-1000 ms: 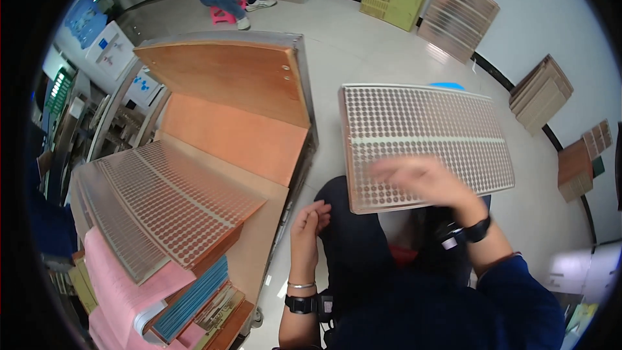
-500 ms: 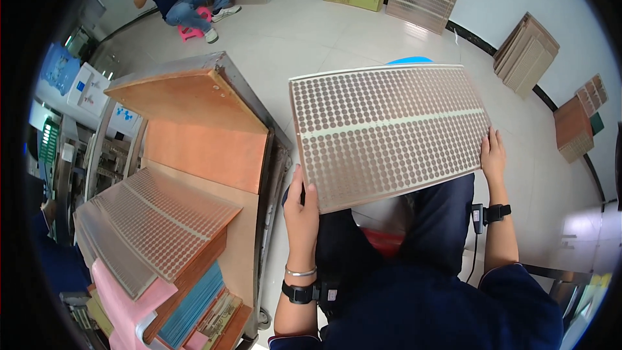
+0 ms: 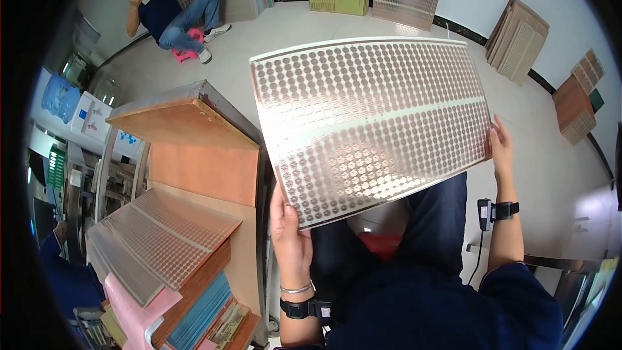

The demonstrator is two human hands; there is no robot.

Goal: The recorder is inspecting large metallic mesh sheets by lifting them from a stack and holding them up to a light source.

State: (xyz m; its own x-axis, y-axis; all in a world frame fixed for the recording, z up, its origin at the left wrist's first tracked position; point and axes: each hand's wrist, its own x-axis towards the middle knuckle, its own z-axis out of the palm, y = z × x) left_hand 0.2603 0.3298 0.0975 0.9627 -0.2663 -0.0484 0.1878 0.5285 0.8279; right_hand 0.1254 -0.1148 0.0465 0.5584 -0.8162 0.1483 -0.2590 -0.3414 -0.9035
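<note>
I hold a wide, thin circuit board panel (image 3: 382, 113), covered with rows of round copper-coloured pads, above my lap. A pale strip runs across its middle, and bright glare lies over part of its face. My left hand (image 3: 290, 233) grips the lower left corner, thumb on the face and fingers behind the edge. At the right edge, my right hand (image 3: 500, 146) closes round the rim, its fingers partly hidden by the panel. To my left, similar panels (image 3: 165, 236) lie slanted on a wooden rack (image 3: 236, 246).
An orange-brown wooden board (image 3: 188, 113) slopes over the rack. Below the panels are a pink cloth (image 3: 133, 317) and blue sheets (image 3: 201, 311). Stacked boards (image 3: 518, 39) lean on the wall. A co-worker (image 3: 168, 16) sits on a pink stool (image 3: 188, 52), holding up a sheet.
The panel in my hands has come up closer and tipped, and glare now spreads over its face. Across the room, a sheet raised by the co-worker has come into view.
</note>
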